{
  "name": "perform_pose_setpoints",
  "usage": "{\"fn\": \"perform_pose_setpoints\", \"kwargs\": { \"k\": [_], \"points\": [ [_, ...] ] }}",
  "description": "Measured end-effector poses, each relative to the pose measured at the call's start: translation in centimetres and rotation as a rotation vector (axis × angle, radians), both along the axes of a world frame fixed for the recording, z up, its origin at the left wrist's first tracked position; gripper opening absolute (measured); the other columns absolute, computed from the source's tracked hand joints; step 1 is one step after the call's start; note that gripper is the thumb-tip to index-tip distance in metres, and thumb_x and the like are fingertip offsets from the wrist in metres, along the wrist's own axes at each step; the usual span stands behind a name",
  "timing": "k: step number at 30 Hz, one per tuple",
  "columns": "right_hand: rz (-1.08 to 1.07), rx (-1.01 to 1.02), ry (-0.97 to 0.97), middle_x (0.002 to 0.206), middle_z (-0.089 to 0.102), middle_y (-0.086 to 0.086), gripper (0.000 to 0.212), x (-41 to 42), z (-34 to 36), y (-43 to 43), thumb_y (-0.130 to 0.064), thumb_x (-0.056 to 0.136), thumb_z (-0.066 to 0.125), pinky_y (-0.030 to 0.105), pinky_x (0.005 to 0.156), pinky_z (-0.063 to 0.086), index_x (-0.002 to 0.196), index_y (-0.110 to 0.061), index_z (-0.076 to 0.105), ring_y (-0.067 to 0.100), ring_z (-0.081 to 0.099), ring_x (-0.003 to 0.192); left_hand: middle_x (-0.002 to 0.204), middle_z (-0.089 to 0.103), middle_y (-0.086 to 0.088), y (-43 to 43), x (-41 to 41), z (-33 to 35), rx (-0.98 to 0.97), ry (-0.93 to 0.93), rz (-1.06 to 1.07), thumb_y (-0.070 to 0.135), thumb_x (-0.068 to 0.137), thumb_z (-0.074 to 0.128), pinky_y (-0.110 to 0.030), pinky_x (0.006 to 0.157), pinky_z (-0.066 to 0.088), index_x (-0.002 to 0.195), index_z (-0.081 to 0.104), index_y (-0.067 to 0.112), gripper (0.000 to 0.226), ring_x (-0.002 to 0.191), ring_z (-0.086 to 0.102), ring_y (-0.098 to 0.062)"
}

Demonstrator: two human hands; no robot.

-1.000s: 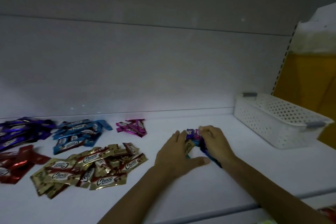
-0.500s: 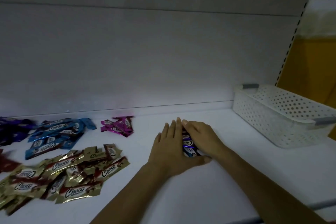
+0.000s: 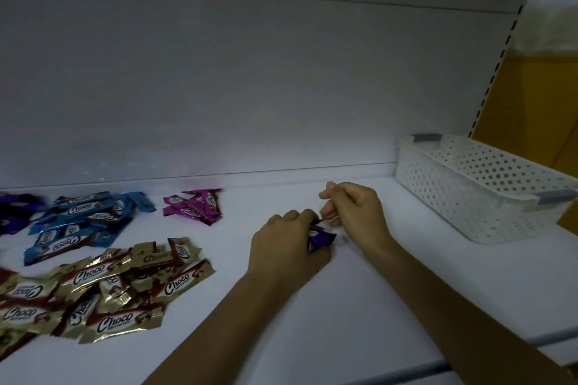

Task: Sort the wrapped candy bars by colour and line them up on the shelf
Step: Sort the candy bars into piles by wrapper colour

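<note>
My left hand curls around a small bunch of purple wrapped candy bars at the middle of the white shelf. My right hand is just right of it, fingers curled, pinching the top end of a wrapper. Sorted heaps lie to the left: gold bars nearest, light blue bars behind them, magenta bars near the back, dark purple bars at the far left edge, and red bars barely in view.
A white perforated basket with grey handles stands at the right end of the shelf. The shelf's back wall rises behind everything. A yellow panel lies beyond the shelf's right upright. The front edge runs along the bottom right.
Both hands lay flat over the bunch of bars before. Now the left grips the bunch, the right has lifted and pinches a wrapper end. The view has shifted right.
</note>
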State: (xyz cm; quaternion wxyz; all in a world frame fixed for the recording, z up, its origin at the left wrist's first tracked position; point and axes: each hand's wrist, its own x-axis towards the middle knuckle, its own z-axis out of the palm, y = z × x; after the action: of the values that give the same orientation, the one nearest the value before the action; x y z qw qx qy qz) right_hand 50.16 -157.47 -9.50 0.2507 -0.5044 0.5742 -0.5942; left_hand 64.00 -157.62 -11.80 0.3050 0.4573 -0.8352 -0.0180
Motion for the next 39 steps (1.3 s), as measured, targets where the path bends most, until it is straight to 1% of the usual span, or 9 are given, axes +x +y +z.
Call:
{"fn": "perform_pose_setpoints", "kwargs": {
  "k": [4, 8, 13, 16, 21, 27, 31, 35, 39],
  "points": [
    [-0.004, 0.013, 0.011, 0.061, 0.066, 0.001, 0.027, -0.2, -0.2, 0.0, -0.024, 0.096, 0.053, 0.021, 0.055, 0.05, 0.077, -0.014, 0.07, 0.009, 0.063, 0.057, 0.086, 0.064, 0.008, -0.8, 0.7, 0.5, 0.153, 0.189, 0.016, 0.036, 0.079, 0.066, -0.024, 0.062, 0.043, 0.101, 0.059, 0.024, 0.026, 0.079, 0.059, -0.018],
    [0.017, 0.025, 0.042, 0.068, 0.068, 0.001, 0.025, -0.2, -0.5, 0.0, -0.026, 0.095, 0.055, 0.018, 0.058, 0.049, 0.077, -0.017, 0.07, 0.01, 0.063, 0.064, 0.084, 0.07, 0.003, -1.7, 1.9, 0.9, 0.438, 0.742, -0.007, 0.009, 0.076, 0.071, -0.024, 0.064, 0.052, 0.092, 0.066, 0.018, 0.019, 0.075, 0.065, -0.014],
    [0.394, 0.229, 0.378, 0.104, 0.065, -0.016, 0.049, 0.6, -0.8, 0.6, -0.068, 0.064, 0.064, 0.014, 0.084, 0.041, 0.098, -0.034, 0.069, -0.004, 0.058, 0.099, 0.056, 0.06, 0.008, -2.0, 2.6, 1.3, 0.56, 1.145, -0.027, 0.001, 0.08, 0.066, -0.016, 0.044, 0.044, 0.077, 0.063, 0.017, 0.017, 0.047, 0.054, -0.003],
    [0.507, 0.278, 0.706, 0.124, 0.048, -0.024, 0.072, 0.8, -1.1, 1.0, -0.072, 0.051, 0.072, 0.011, 0.097, 0.028, 0.117, -0.046, 0.06, -0.005, 0.04, 0.118, 0.046, 0.049, 0.01, -2.0, 2.9, 1.4, 0.575, 1.214, -0.061, 0.0, 0.081, 0.062, -0.016, 0.039, 0.037, 0.076, 0.061, 0.015, 0.016, 0.04, 0.043, -0.003],
    [0.586, 0.126, 0.63, 0.11, 0.058, -0.012, 0.031, 2.3, -0.8, 2.1, -0.035, 0.066, 0.085, 0.027, 0.094, 0.046, 0.091, -0.04, 0.068, 0.003, 0.052, 0.106, 0.048, 0.05, 0.011, -1.8, 2.7, 1.4, 0.571, 1.261, -0.069, 0.0, 0.082, 0.061, -0.016, 0.042, 0.039, 0.088, 0.064, 0.013, 0.014, 0.042, 0.044, -0.004],
    [0.442, 0.089, 0.941, 0.113, 0.054, -0.013, 0.067, 4.5, -1.3, 2.8, -0.075, 0.066, 0.062, 0.027, 0.091, 0.039, 0.113, -0.028, 0.056, 0.005, 0.047, 0.102, 0.051, 0.044, 0.004, -1.8, 3.2, 1.5, 0.623, 1.404, -0.039, 0.006, 0.082, 0.064, -0.02, 0.04, 0.035, 0.071, 0.054, 0.017, 0.018, 0.043, 0.04, -0.008],
    [0.436, 0.047, 0.936, 0.123, 0.053, -0.009, 0.047, 4.5, -1.7, 2.7, -0.051, 0.088, 0.057, 0.025, 0.095, 0.037, 0.126, -0.024, 0.056, 0.007, 0.045, 0.109, 0.055, 0.045, 0.003, -2.0, 3.5, 1.5, 0.619, 1.475, -0.006, 0.01, 0.082, 0.065, -0.023, 0.046, 0.034, 0.075, 0.056, 0.018, 0.014, 0.05, 0.042, -0.011],
    [0.333, 0.036, 0.923, 0.1, 0.055, -0.01, 0.027, 4.0, -1.3, 2.3, -0.041, 0.089, 0.06, 0.022, 0.079, 0.04, 0.108, -0.021, 0.064, 0.008, 0.046, 0.094, 0.057, 0.048, 0.006, -1.8, 3.6, 1.7, 0.614, 1.515, -0.018, 0.01, 0.083, 0.065, -0.023, 0.047, 0.035, 0.083, 0.06, 0.019, 0.011, 0.052, 0.044, -0.009],
    [0.236, 0.105, 0.849, 0.085, 0.054, -0.017, 0.026, 3.5, -1.4, 2.3, -0.047, 0.083, 0.066, 0.014, 0.057, 0.032, 0.094, -0.031, 0.049, 0.003, 0.051, 0.073, 0.058, 0.05, 0.005, -1.2, 3.2, 1.9, 0.712, 1.526, -0.073, 0.009, 0.083, 0.066, -0.021, 0.047, 0.04, 0.078, 0.062, 0.019, 0.012, 0.055, 0.047, -0.008]
  ]
}}
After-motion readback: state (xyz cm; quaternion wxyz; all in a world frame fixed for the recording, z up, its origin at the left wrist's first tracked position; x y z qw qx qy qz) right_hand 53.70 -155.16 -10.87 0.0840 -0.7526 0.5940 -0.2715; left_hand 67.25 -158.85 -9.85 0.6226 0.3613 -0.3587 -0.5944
